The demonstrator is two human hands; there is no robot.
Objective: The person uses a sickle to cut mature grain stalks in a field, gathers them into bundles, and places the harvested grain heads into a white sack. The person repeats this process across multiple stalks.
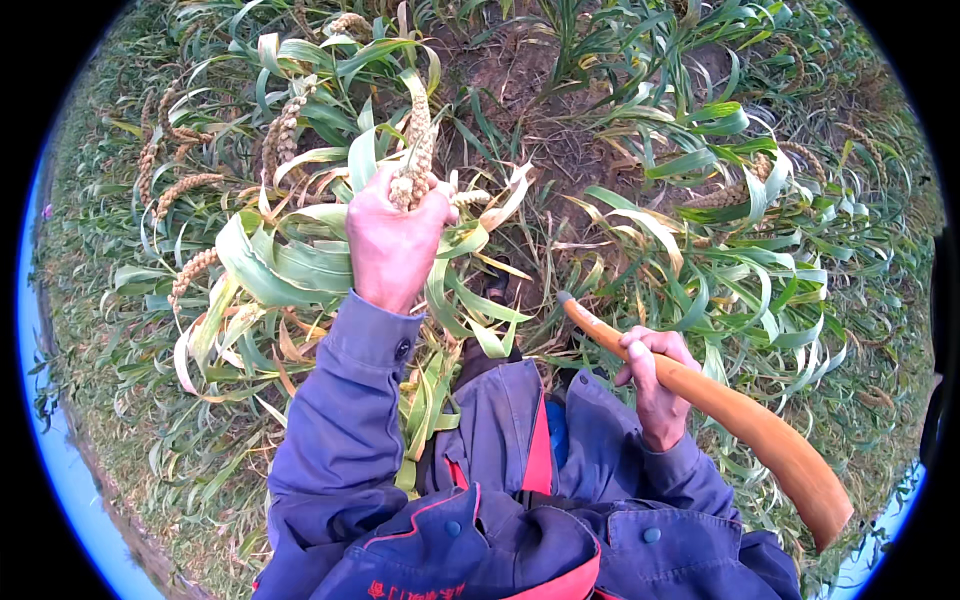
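Your left hand (392, 240) is clenched on a grain head (418, 150), your right hand (655, 385) grips the wooden handle (740, 420); a swing leftward risks cutting your fingers.

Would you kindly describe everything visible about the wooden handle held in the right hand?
The wooden handle is long, smooth and orange-brown. It curves gently, thickening toward its blunt outer end at lower right. The right hand grips it near the narrow end, which points up-left over the leaves. Any blade is out of sight.
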